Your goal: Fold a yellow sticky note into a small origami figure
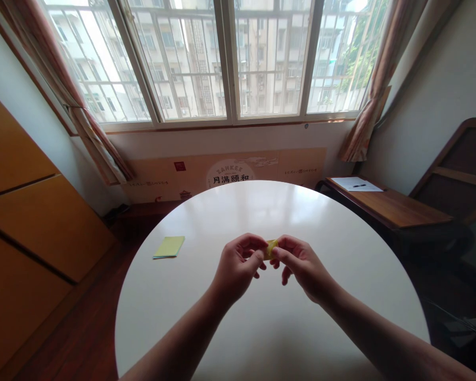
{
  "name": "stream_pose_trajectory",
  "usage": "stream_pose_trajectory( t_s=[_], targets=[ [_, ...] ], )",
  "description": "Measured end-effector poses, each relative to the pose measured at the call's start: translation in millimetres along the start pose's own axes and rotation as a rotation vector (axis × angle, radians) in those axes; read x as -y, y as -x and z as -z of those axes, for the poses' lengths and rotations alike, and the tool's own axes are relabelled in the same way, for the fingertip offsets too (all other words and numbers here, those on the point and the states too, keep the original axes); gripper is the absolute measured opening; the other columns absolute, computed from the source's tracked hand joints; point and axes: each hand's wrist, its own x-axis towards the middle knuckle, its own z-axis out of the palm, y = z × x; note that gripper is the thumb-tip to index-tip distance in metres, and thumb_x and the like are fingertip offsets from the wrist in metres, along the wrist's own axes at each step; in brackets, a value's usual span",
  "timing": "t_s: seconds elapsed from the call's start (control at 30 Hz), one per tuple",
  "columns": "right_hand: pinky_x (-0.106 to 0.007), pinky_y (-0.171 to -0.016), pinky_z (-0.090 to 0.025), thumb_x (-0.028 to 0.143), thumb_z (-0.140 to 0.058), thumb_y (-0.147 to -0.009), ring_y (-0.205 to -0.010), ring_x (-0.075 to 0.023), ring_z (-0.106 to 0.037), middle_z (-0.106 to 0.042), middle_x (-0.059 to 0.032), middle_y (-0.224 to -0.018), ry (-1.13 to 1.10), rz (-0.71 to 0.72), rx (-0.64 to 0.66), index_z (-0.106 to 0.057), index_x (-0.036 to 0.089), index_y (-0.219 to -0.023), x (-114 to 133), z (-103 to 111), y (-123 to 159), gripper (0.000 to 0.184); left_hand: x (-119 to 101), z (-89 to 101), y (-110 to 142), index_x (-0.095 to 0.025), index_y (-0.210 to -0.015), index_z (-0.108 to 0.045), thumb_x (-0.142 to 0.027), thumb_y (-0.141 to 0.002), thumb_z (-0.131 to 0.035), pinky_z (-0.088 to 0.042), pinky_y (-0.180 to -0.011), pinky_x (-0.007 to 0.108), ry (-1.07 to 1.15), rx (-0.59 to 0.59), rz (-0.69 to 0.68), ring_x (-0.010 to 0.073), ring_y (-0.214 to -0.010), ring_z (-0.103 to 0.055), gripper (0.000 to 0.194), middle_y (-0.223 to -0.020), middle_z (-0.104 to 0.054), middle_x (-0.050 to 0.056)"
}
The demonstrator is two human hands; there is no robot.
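Note:
Above the middle of the round white table point(174, 317), both of my hands pinch one small yellow piece of folded paper point(270, 248). My left hand point(238, 262) grips its left end between thumb and forefinger. At the right end, the thumb and fingers of my right hand point(301, 262) are closed on it. The fingertips cover much of the paper, so its full shape is hidden. A stack of yellow-green sticky notes point(170, 247), with a bluish sheet at its bottom edge, lies on the table to the left of my hands.
Beyond the table stands a beige printed panel point(162, 172) below a barred window point(190, 69). To the right, a white sheet point(355, 183) with a pen point(359, 185) rests on a wooden side table point(412, 209). Orange-brown cabinets point(43, 233) line the left side.

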Motion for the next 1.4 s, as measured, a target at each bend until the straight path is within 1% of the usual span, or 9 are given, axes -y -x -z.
stream_pose_trajectory(
  t_s=[0.07, 0.17, 0.33, 0.5, 0.83, 0.93, 1.07, 1.27, 1.4],
  targets=[
    [-0.018, -0.039, -0.045, 0.036, -0.065, -0.084, -0.068, -0.0169, -0.058, -0.061, -0.0021, -0.070, 0.000, 0.004, -0.003, -0.063, 0.018, -0.080, -0.3, -0.1, 0.1, 0.019, -0.8, -0.2, 1.0, -0.015, -0.084, -0.064, -0.023, -0.080, -0.064, -0.048, -0.042, 0.019, -0.004, 0.009, -0.004, 0.0138, -0.057, -0.062, 0.009, -0.069, -0.065, 0.002],
    [-0.018, -0.039, -0.045, 0.035, -0.065, -0.085, -0.067, -0.0164, -0.058, -0.061, -0.0018, -0.069, -0.006, 0.018, -0.008, -0.063, 0.018, -0.079, -1.0, 0.0, 0.2, 0.019, -1.7, -0.8, 2.2, -0.015, -0.086, -0.064, -0.026, -0.079, -0.068, -0.048, -0.043, 0.019, -0.019, 0.020, -0.018, 0.0140, -0.058, -0.063, 0.014, -0.071, -0.065, 0.002],
    [-0.018, -0.039, -0.044, 0.034, -0.066, -0.084, -0.067, -0.0161, -0.058, -0.061, -0.0021, -0.070, -0.018, 0.024, -0.017, -0.062, 0.018, -0.078, -1.5, 0.0, 0.3, 0.019, -2.9, -2.0, 2.9, -0.015, -0.084, -0.065, -0.022, -0.077, -0.068, -0.048, -0.042, 0.019, -0.044, 0.011, -0.055, 0.0138, -0.059, -0.063, 0.011, -0.075, -0.066, 0.003],
    [-0.018, -0.039, -0.045, 0.035, -0.067, -0.084, -0.067, -0.0161, -0.058, -0.061, -0.0021, -0.070, -0.025, 0.019, -0.019, -0.061, 0.018, -0.077, -1.1, -0.2, -0.1, 0.019, -1.8, -1.3, 2.3, -0.015, -0.082, -0.064, -0.015, -0.075, -0.064, -0.048, -0.042, 0.018, -0.015, 0.010, -0.032, 0.0136, -0.059, -0.063, 0.008, -0.072, -0.066, 0.002],
    [-0.018, -0.039, -0.044, 0.036, -0.068, -0.084, -0.065, -0.0158, -0.057, -0.061, -0.0014, -0.068, -0.046, 0.007, -0.008, -0.056, 0.019, -0.074, -3.1, 0.0, 0.7, 0.023, -0.6, -0.4, 2.0, -0.014, -0.077, -0.064, -0.012, -0.073, -0.062, -0.047, -0.042, 0.018, -0.033, 0.009, -0.015, 0.0133, -0.057, -0.062, 0.006, -0.066, -0.065, 0.001],
    [-0.018, -0.039, -0.043, 0.036, -0.068, -0.084, -0.065, -0.0156, -0.057, -0.061, -0.0010, -0.067, -0.055, 0.006, -0.004, -0.055, 0.019, -0.073, -3.5, -0.7, 0.0, 0.024, -1.4, -1.2, 2.1, -0.014, -0.079, -0.065, -0.015, -0.075, -0.064, -0.049, -0.043, 0.020, -0.054, 0.007, -0.041, 0.0141, -0.058, -0.062, 0.004, -0.066, -0.065, 0.002],
    [-0.018, -0.039, -0.043, 0.036, -0.068, -0.084, -0.064, -0.0152, -0.056, -0.060, -0.0006, -0.067, -0.076, -0.001, -0.009, -0.052, 0.019, -0.071, -3.5, -0.9, -0.8, 0.026, 0.3, -2.9, 1.6, -0.014, -0.079, -0.065, -0.021, -0.076, -0.068, -0.049, -0.042, 0.021, -0.091, -0.006, -0.053, 0.0142, -0.056, -0.061, 0.008, -0.066, -0.066, 0.003],
    [-0.018, -0.039, -0.043, 0.037, -0.068, -0.084, -0.064, -0.0153, -0.057, -0.062, -0.0016, -0.068, -0.060, -0.006, -0.008, -0.054, 0.019, -0.071, -2.7, -0.2, -0.3, 0.026, 2.2, -2.5, 0.8, -0.014, -0.077, -0.063, -0.017, -0.073, -0.066, -0.049, -0.041, 0.020, -0.021, 0.005, 0.011, 0.0127, -0.055, -0.060, 0.006, -0.070, -0.066, 0.002],
    [-0.019, -0.040, -0.044, 0.035, -0.066, -0.083, -0.065, -0.0157, -0.057, -0.064, -0.0030, -0.074, -0.045, 0.006, -0.019, -0.061, 0.018, -0.077, -2.0, 0.3, 0.6, 0.019, 4.0, -0.1, 0.1, -0.014, -0.077, -0.063, -0.016, -0.074, -0.063, -0.048, -0.040, 0.019, 0.017, 0.015, 0.049, 0.0124, -0.055, -0.059, 0.004, -0.069, -0.065, 0.002]
  ],
)
